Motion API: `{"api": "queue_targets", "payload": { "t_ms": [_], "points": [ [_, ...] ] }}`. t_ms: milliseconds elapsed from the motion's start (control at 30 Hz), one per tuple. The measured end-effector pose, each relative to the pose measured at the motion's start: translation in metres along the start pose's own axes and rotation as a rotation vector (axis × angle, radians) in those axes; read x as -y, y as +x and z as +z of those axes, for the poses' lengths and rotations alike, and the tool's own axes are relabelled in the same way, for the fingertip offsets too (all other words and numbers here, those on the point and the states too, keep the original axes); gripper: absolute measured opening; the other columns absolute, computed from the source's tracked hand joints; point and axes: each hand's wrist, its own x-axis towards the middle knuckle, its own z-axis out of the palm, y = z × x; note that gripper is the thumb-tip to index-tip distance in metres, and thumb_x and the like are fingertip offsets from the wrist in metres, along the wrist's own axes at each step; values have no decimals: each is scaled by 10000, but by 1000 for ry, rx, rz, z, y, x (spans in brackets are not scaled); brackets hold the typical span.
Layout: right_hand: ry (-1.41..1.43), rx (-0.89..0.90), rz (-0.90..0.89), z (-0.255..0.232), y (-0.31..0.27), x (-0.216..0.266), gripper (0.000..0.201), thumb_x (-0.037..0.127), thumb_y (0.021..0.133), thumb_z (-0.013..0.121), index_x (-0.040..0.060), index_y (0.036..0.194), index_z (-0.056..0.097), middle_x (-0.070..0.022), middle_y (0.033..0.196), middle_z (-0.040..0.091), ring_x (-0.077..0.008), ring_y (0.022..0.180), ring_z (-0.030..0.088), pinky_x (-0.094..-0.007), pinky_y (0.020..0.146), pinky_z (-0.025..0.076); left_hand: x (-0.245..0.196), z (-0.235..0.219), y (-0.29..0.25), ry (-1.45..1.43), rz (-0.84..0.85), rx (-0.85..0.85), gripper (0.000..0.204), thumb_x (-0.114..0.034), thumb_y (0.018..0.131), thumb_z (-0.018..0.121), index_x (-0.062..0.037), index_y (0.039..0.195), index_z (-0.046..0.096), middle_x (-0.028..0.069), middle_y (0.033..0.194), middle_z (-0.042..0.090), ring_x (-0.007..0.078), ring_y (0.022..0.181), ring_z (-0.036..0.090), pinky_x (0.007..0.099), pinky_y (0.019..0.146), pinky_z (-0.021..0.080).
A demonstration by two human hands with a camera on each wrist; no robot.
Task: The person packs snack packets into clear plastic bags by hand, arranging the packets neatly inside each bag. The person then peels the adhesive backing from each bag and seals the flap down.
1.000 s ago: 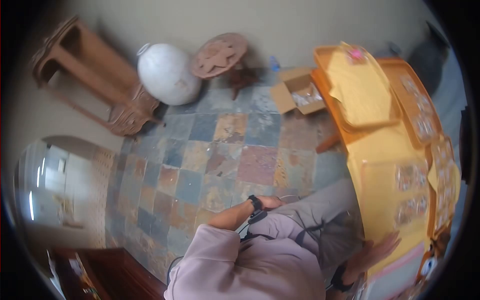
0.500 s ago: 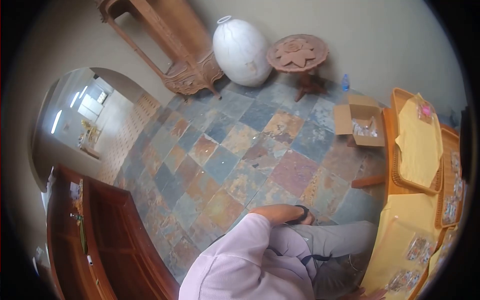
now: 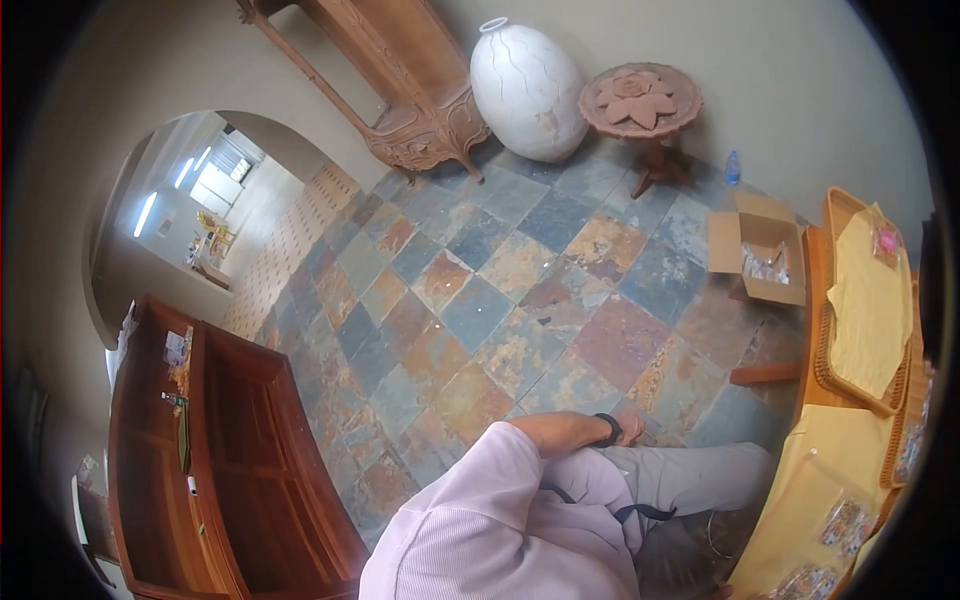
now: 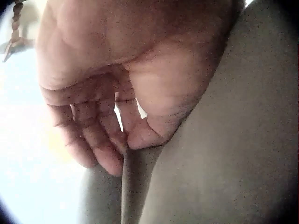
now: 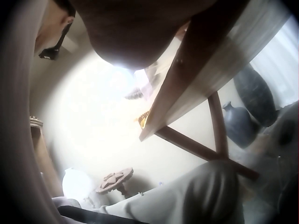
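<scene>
Left hand (image 4: 126, 70): thumb and fingertips curled together, pinching cloth
Grey trousers (image 4: 224, 149): directly beneath that pinch
Right hand (image 5: 140, 32): beside wooden table (image 5: 205, 70), fingers hidden; grip cannot be told

The cardboard box (image 3: 725, 243) is tan, with a blue bottle (image 3: 733, 168) behind it, an orange-brown tray (image 3: 822, 350) and yellow sheet (image 3: 865, 310) right of it. Left of the box, the vase (image 3: 525, 95) is white with wavy lines; the floor (image 3: 500, 340) mixes slate-blue, rust and purple tiles. Nearer than the box are grey trousers (image 3: 690, 473), a pale pink shirt (image 3: 470, 545) and a black watch (image 3: 608, 430).
</scene>
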Motion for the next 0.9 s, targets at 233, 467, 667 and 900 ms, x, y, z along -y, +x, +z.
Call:
{"api": "queue_targets", "payload": {
  "t_ms": [233,467,667,900],
  "points": [
    [47,12,9,1,0,-1,637,501,1080,440,-39,1415,485,-242,1467,499,-496,1387,429,-620,1131,372,-4,-46,-26,51,-46,23,314,-142,723,721,-33,1018,728,249,1033,729,407,1044,706,468,900,577],
    [40,20,104,21,-28,-27,758,574,1072,390,-34,1523,391,-241,1567,425,-453,1489,326,-569,1197,303,20,-38,3,137,224,200,235,-230,676,707,0,726,715,249,784,701,391,719,672,492,658,517],
    [84,103,333,-6,-3,0,734,555,1062,414,-27,1508,376,-269,1591,362,-535,1474,295,-658,1187,246,-63,-161,-1,7,525,337,339,-309,821,749,22,892,750,183,896,742,294,850,714,414,786,548],
    [198,146,343,-21,-5,2,683,359,964,583,-5,1501,369,-325,1569,342,-572,1444,297,-681,1169,248,-320,-292,-143,-560,878,1041,399,-208,981,726,4,1303,623,118,1253,685,212,1196,638,370,1040,507]
  ]
}}
